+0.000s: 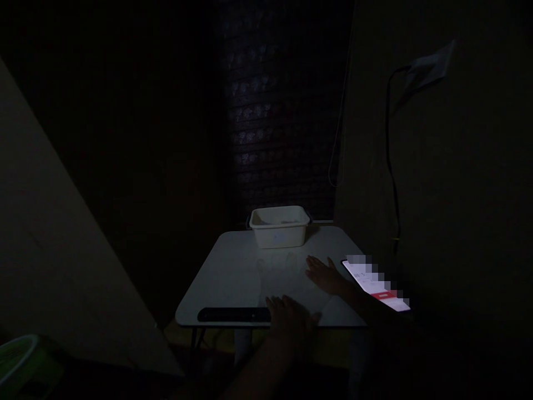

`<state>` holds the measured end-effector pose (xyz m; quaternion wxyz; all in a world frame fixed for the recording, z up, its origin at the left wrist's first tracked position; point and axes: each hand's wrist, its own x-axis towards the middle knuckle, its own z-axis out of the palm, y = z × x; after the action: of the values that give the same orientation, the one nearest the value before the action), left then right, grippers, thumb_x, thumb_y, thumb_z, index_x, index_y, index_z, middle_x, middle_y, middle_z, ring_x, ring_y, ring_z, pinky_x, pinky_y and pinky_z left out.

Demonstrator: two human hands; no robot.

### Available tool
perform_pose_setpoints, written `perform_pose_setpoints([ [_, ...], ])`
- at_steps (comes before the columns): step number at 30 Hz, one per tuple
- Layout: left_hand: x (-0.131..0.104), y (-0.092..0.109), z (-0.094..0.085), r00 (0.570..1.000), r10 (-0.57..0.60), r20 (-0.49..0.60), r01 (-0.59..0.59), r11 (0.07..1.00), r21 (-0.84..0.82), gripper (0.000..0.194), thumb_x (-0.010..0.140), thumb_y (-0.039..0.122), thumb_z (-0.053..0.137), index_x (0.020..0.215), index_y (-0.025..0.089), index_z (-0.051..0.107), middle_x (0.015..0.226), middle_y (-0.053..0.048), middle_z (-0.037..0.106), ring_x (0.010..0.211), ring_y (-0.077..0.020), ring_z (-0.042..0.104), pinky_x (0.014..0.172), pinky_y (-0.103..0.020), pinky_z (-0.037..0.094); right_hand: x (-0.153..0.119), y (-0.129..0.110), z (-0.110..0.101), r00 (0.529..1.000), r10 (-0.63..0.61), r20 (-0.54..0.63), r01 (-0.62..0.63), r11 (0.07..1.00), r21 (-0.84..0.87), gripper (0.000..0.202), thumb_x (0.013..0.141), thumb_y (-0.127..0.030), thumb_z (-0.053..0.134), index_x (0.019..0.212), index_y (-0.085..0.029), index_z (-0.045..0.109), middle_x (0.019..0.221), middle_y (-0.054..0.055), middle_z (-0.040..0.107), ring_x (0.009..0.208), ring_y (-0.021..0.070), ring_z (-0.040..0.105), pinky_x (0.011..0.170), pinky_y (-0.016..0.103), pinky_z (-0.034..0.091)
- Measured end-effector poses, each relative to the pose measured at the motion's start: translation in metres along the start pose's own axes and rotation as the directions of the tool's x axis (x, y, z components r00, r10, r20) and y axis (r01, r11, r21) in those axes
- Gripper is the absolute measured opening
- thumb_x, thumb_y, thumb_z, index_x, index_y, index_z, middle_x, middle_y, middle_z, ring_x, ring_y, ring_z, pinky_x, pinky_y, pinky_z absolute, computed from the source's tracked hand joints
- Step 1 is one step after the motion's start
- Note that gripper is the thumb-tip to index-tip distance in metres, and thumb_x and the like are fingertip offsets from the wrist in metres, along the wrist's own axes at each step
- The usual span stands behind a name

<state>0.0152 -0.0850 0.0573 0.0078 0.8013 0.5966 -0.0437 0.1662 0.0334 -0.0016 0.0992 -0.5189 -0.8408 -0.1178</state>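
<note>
The room is dim. My left hand [288, 318] is at the front edge of the white table [220, 266], fingers apart, over the right end of a long dark bar [233, 315]. My right hand [325, 275] lies farther back on the right side of the tabletop, its fingers spread and nothing in them. Between and beyond the hands, a pale, nearly see-through glove-like shape [277, 275] lies flat on the table. A white basin [278, 236] with dark handles stands at the far edge; its contents are too dark to make out.
At the table's right side, a lit screen [366, 278] slants near my right forearm. A dark cable [388, 139] hangs from a wall outlet. A green container [20, 361] stands at lower left. Behind the table hangs a dark blind [266, 111].
</note>
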Motion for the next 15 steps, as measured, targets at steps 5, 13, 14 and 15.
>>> perform_pose_setpoints([
  [5,0.001,0.001,0.001,1.000,-0.012,-0.020,0.012,1.000,0.015,0.064,0.071,0.048,0.003,0.104,0.009,0.042,0.107,-0.019,0.041,0.096,-0.0338,0.034,0.077,-0.054,0.013,0.003,-0.001,-0.006,0.998,0.067,0.009,-0.067,0.997,-0.037,0.040,0.077,-0.034,0.013,0.105,-0.023,0.038,0.116,0.006,0.033,0.107,0.0192,0.024,0.081,0.050,0.016],
  [13,0.000,-0.001,0.006,0.999,-0.022,-0.037,0.022,1.000,0.004,0.066,0.070,0.049,0.003,0.105,0.009,0.041,0.109,-0.018,0.039,0.098,-0.0338,0.031,0.078,-0.054,0.011,0.001,0.010,-0.012,0.983,0.185,0.007,-0.183,0.977,-0.105,0.036,0.078,-0.030,0.014,0.100,-0.024,0.042,0.114,0.008,0.036,0.105,0.0200,0.027,0.077,0.054,0.017],
  [14,0.000,-0.001,0.006,0.999,-0.029,-0.029,0.029,1.000,0.000,0.067,0.070,0.050,0.003,0.105,0.008,0.040,0.109,-0.018,0.039,0.098,-0.0340,0.031,0.079,-0.053,0.011,0.001,0.012,-0.012,0.982,0.191,-0.004,-0.190,0.976,-0.109,0.037,0.078,-0.030,0.014,0.101,-0.024,0.042,0.114,0.008,0.036,0.105,0.0201,0.026,0.077,0.054,0.017],
  [15,0.000,-0.001,0.006,0.999,-0.035,-0.026,0.035,0.999,-0.003,0.067,0.069,0.050,0.003,0.106,0.007,0.040,0.109,-0.019,0.039,0.098,-0.0342,0.030,0.079,-0.053,0.011,0.000,0.012,-0.012,0.984,0.177,-0.017,-0.178,0.978,-0.110,0.037,0.078,-0.029,0.014,0.101,-0.024,0.042,0.114,0.008,0.036,0.106,0.0199,0.025,0.077,0.053,0.017],
])
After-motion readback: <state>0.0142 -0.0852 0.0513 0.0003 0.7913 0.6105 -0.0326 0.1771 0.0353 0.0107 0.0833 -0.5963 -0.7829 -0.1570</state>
